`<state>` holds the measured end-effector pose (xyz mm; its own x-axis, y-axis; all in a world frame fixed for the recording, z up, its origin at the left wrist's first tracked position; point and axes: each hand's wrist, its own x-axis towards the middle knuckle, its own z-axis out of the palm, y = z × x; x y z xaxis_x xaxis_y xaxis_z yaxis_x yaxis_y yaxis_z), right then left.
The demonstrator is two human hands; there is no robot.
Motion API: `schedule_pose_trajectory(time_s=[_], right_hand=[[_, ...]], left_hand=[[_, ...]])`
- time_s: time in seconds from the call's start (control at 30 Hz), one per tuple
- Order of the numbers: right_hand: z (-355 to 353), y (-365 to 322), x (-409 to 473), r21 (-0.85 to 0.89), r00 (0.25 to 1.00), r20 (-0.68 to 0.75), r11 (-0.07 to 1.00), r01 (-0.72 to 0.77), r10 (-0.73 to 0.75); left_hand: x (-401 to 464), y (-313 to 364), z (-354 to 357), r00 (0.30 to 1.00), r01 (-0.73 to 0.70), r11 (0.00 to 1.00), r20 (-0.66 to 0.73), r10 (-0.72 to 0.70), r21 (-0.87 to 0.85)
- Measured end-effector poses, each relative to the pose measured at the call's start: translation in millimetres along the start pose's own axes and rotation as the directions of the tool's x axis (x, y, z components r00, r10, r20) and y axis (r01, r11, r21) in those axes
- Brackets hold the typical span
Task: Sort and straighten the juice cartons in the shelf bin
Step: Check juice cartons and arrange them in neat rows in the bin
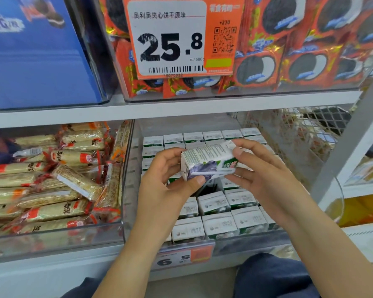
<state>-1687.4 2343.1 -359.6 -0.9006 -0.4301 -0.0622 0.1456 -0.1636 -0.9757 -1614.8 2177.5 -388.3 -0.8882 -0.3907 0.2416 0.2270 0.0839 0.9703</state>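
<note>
Right now, head view: purple juice carton (209,163) up on its side above the shelf bin (202,238), clear of the rows. Left hand (166,179) at nine o'clock of it, fingers (197,181) clamped round the bottom end; right hand (261,168) at three o'clock, thumb and fingers pinching the top. Probably turning it upright for the dark gap (209,188) at six o'clock. White-topped cartons (220,225) standing in tidy rows below. Snack bars (52,179) heaped at nine o'clock.
</note>
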Motion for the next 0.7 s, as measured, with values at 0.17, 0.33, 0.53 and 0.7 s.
schedule_pose_trajectory(time_s=[0.17, 0.33, 0.53, 0.7], right_hand=[[4, -2, -3, 0.025, 0.997, -0.045, 0.998, 0.061, -0.060], [8, 0, -4, 0.072, 0.983, -0.144, 0.990, 0.124, -0.113], [11, -2, -5, 0.020, 0.978, -0.166, 0.991, 0.131, -0.126], [12, 0, -7, 0.142, 0.992, -0.118, 0.988, 0.053, -0.036]], left_hand=[[-3, 0, 1, 0.999, -0.036, 0.999, -0.007, 0.036, 0.034], [-5, 7, 5, 0.997, 0.056, 0.998, 0.051, -0.057, 0.025], [-6, 14, 3, 0.956, 0.272, 0.949, 0.154, -0.248, -0.161], [-2, 14, -1, 0.945, 0.327, 0.906, 0.112, -0.308, -0.270]])
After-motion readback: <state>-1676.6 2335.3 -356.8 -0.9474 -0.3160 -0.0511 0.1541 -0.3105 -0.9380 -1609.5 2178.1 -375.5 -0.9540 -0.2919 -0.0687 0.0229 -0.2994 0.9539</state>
